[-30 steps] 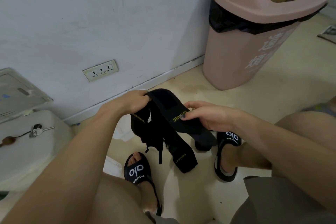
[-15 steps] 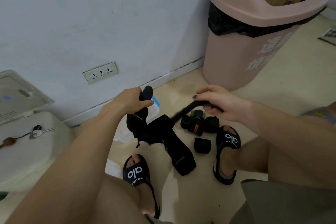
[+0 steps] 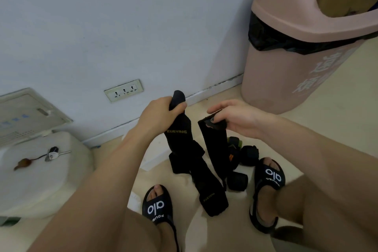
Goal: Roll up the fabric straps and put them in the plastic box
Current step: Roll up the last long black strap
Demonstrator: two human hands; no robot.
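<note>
Holding one strap [image 3: 180, 139] top-end in my left hand [image 3: 159, 114], another strap [image 3: 214, 145] pinched in my right hand [image 3: 235, 116]; both dangle to the floor between my feet; tails could tangle, spoiling the roll.

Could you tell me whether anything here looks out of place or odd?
Mildly. Several rolled straps lie loose on the floor between the sandals, not in any box. The left hand and right hand each hold an end of the unrolled strap.

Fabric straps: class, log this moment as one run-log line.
left hand: grips strap top | right hand: pinches second strap end | rolled straps: on floor | box: not visible
</note>
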